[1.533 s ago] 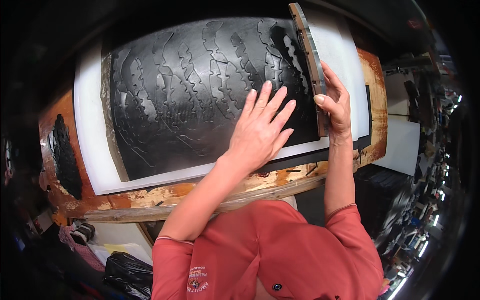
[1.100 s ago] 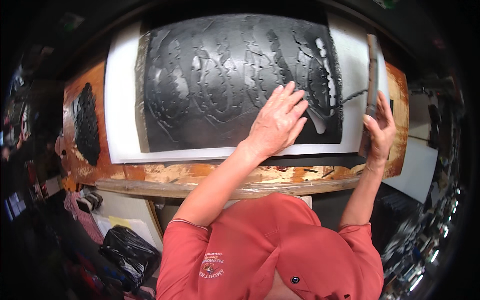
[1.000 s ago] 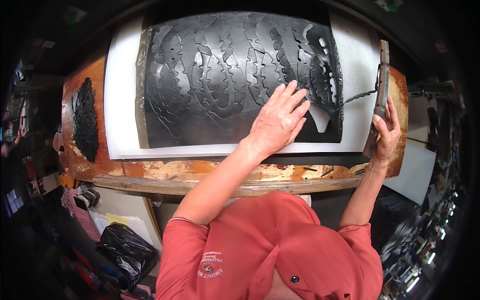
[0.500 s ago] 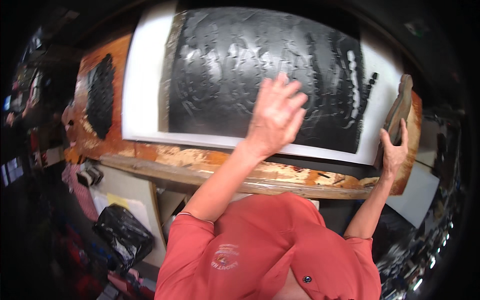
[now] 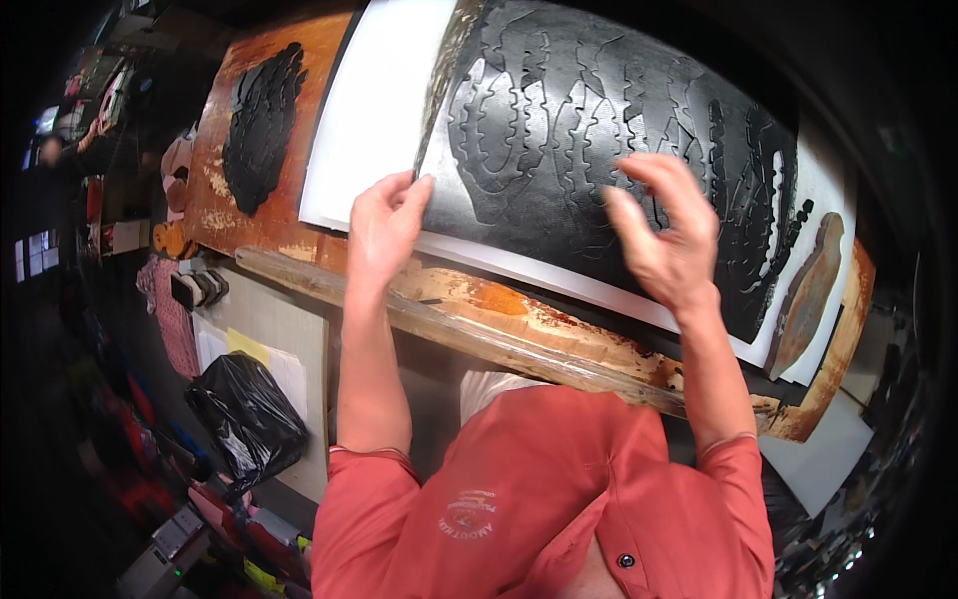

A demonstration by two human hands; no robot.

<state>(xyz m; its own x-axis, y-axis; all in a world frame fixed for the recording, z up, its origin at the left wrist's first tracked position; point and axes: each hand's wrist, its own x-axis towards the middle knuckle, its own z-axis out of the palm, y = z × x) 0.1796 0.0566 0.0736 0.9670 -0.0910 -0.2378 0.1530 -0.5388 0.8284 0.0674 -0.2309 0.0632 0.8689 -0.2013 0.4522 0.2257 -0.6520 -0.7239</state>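
Note:
A large black sheet [image 5: 559, 225], which looks like leather, lies across a white board [image 5: 349, 130]. Several curved, notched outlines are cut into it. At the sheet's left edge, the thumb and fingers of my left hand [image 5: 384, 225] are closed on the dark border. My right hand [image 5: 674, 235] hovers above the middle right of the sheet, thumb and fingers apart and holding nothing. A flat, sole-shaped brown piece with a dark rim [image 5: 806, 295], perhaps a cutting die, rests near the right end of the board, apart from both hands.
Stacked black notched pieces [image 5: 261, 130] lie on the worn wooden table [image 5: 225, 215] at the left. A rounded wooden rail [image 5: 479, 344] runs along the table's front edge. Below it, a black plastic bag [image 5: 244, 419] sits beside a pale panel [image 5: 311, 384].
My right hand has let go of the sole-shaped piece and moved left over the sheet. My left hand has moved from the sheet's middle to its left edge and closed there.

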